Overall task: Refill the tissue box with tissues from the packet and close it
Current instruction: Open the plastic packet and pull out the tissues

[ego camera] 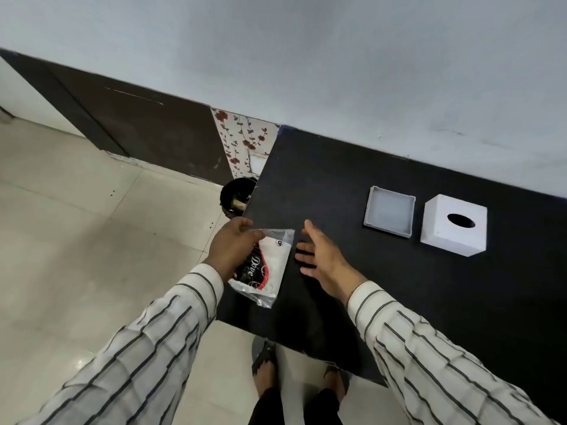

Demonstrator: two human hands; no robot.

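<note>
Packet [266, 265] gripped at its top edge by left hand [232, 247], long axis running down toward the wearer | right hand [319, 253] empty, fingers spread, just beside it, nearer | tissue box [454, 230] and tray [389, 213] well beyond right hand on table [322, 179]

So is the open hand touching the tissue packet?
Apart. In the head view, a strip of black table shows between the right hand and the tissue packet, which the left hand holds.

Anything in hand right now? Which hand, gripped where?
Left hand holds the tissue packet by its clear top edge. Right hand is open beside it, holding nothing.
</note>
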